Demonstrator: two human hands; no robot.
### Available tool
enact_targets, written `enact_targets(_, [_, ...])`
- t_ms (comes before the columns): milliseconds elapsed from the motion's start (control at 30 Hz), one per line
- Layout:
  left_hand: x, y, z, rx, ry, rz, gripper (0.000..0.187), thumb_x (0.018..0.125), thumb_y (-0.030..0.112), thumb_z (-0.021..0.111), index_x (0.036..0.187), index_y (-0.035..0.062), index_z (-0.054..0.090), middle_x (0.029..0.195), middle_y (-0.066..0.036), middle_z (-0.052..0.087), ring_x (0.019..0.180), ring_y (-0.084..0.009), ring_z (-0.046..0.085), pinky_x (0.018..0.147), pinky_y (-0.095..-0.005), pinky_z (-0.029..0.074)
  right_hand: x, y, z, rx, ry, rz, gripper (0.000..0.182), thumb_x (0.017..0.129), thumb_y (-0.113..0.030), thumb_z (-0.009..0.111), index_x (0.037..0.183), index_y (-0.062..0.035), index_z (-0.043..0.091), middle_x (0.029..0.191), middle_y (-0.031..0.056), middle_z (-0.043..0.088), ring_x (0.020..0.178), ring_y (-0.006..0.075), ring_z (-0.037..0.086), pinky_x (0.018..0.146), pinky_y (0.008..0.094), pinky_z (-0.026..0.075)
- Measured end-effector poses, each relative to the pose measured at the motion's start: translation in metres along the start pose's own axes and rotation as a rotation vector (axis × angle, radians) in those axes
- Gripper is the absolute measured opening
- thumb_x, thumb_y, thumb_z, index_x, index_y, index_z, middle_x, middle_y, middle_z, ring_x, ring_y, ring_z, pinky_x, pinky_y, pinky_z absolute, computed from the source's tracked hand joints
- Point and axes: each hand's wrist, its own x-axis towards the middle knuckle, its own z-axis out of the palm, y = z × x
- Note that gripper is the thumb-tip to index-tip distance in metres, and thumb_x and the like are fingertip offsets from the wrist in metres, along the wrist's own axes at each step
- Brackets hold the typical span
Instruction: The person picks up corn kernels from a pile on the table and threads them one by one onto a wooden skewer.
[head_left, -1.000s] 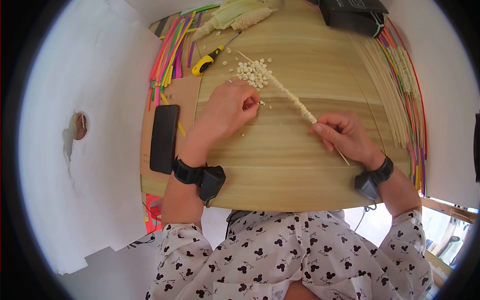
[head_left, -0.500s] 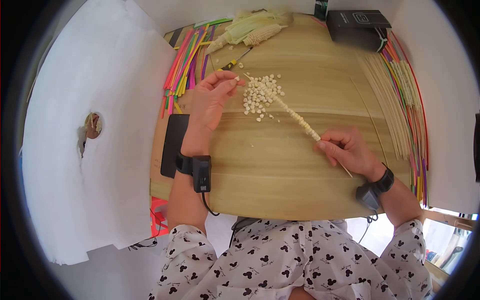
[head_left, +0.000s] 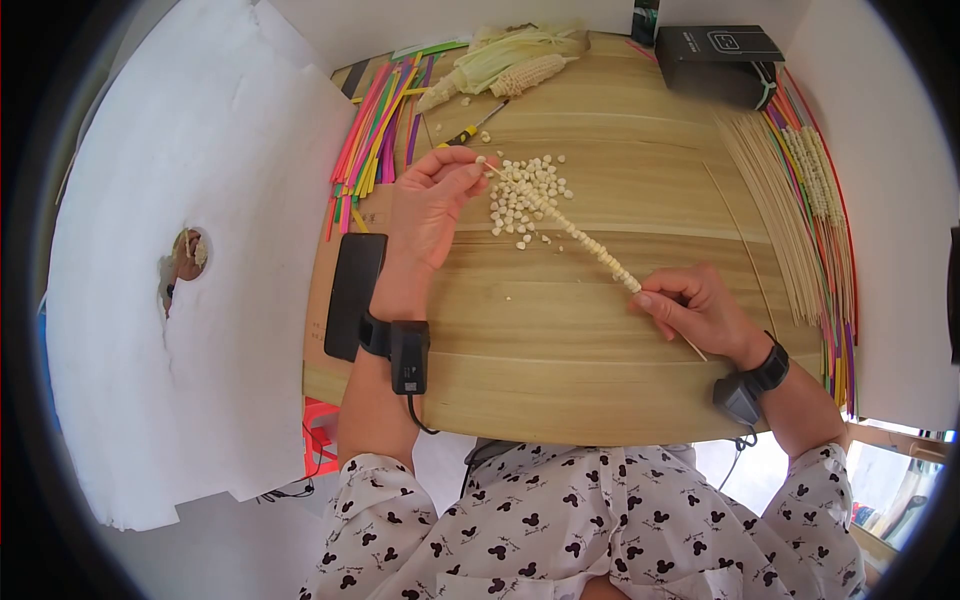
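My right hand (head_left: 693,308) grips a thin wooden skewer (head_left: 575,236) that carries a row of threaded corn kernels and slants up to the left across the wooden table (head_left: 560,330). My left hand (head_left: 430,200) pinches a single corn kernel (head_left: 481,160) at the skewer's far tip. Just right of that hand lies a loose pile of white corn kernels (head_left: 525,195), which the skewer crosses.
A black phone (head_left: 354,295) lies left of my left wrist. Coloured straws (head_left: 370,125), a yellow-handled screwdriver (head_left: 462,130) and husked corn cobs (head_left: 505,65) lie at the back left. A black box (head_left: 720,62) sits back right, with bare and loaded skewers (head_left: 790,190) along the right edge.
My left hand has lifted from the table near the pile with a kernel pinched and moved up to the skewer's tip. The right hand has kept its hold on the skewer.
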Motion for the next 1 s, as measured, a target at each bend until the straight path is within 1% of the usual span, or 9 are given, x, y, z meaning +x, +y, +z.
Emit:
enact_targets(500, [-0.004, 0.001, 0.009, 0.083, 0.034, 0.032, 0.015, 0.088, 0.002, 0.067, 0.103, 0.0021, 0.064, 0.100, -0.014, 0.070, 0.089, -0.0145, 0.066, 0.081, -0.0260, 0.052, 0.000, -0.002, 0.000, -0.031, 0.018, 0.015, 0.020, 0.099, -0.017, 0.057, 0.088, -0.0011, 0.064, 0.055, -0.0035, 0.049, 0.050, 0.0018, 0.043, 0.046, 0.0215, 0.031])
enact_targets(600, [-0.004, 0.000, 0.012, 0.119, 0.036, 0.083, 0.015, 0.088, 0.002, 0.067, 0.102, 0.0015, 0.063, 0.100, -0.014, 0.070, 0.089, -0.0149, 0.065, 0.081, -0.0260, 0.052, 0.000, -0.002, 0.000, -0.039, 0.017, 0.021, 0.020, 0.099, -0.017, 0.057, 0.088, -0.0013, 0.064, 0.055, -0.0036, 0.049, 0.050, 0.0019, 0.042, 0.046, 0.0216, 0.031])
enact_targets(667, [-0.007, 0.001, 0.018, 0.255, 0.092, 0.144, 0.014, 0.088, 0.001, 0.066, 0.101, 0.0009, 0.062, 0.099, -0.014, 0.070, 0.088, -0.0152, 0.065, 0.082, -0.0264, 0.051, 0.000, 0.000, 0.000, -0.042, 0.018, 0.025, 0.020, 0.099, -0.017, 0.057, 0.088, -0.0014, 0.064, 0.055, -0.0036, 0.048, 0.050, 0.0020, 0.042, 0.046, 0.0217, 0.031])
enact_targets(767, [-0.008, -0.001, 0.021, 0.272, 0.113, 0.180, 0.013, 0.088, 0.001, 0.065, 0.100, 0.0006, 0.062, 0.099, -0.014, 0.070, 0.087, -0.0149, 0.065, 0.081, -0.0270, 0.051, 0.000, 0.001, 0.001, -0.052, 0.020, 0.008, 0.020, 0.099, -0.018, 0.057, 0.088, -0.0019, 0.064, 0.054, -0.0039, 0.048, 0.050, 0.0023, 0.041, 0.046, 0.0221, 0.030])
enact_targets(1000, [-0.009, -0.003, 0.025, 0.223, 0.126, 0.183, 0.012, 0.087, 0.000, 0.066, 0.099, 0.0006, 0.062, 0.098, -0.015, 0.070, 0.084, -0.0143, 0.065, 0.080, -0.0270, 0.051, 0.000, 0.000, 0.001, -0.076, 0.016, 0.001, 0.020, 0.098, -0.017, 0.058, 0.087, -0.0018, 0.064, 0.055, -0.0034, 0.049, 0.051, 0.0025, 0.042, 0.047, 0.0225, 0.031])
